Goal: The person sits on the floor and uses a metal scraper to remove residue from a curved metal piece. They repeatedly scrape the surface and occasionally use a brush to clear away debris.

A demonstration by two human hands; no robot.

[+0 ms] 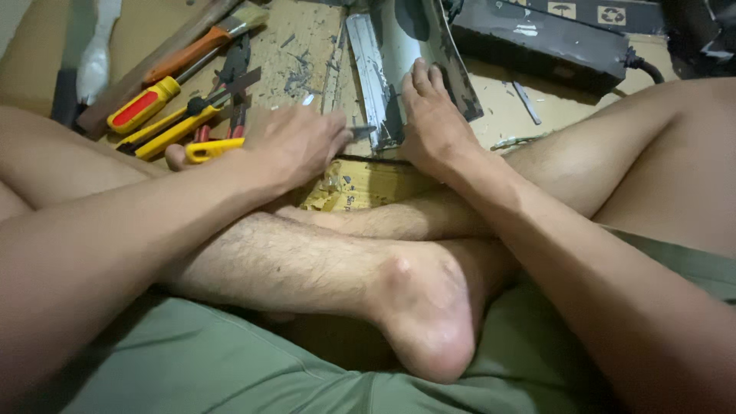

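Note:
I sit cross-legged on cardboard. My left hand (299, 142) is closed around a small dark tool (363, 131). Only the tool's tip shows, and it touches the near end of a long grey metal strip (368, 61). My right hand (433, 123) lies flat with its fingers together, pressing on a worn grey metal sheet (406, 31) right beside the strip. The two hands are close together just beyond my crossed shins. A torn yellowish piece of cardboard (360, 184) lies under them.
Hand tools lie at the left: a red-and-yellow screwdriver (146, 103), yellow-handled tools (172, 130), an orange-handled paintbrush (195, 46) and red-handled pliers (234, 115). A black box with a cable (537, 42) lies at the back right. Scrapings litter the cardboard (299, 61).

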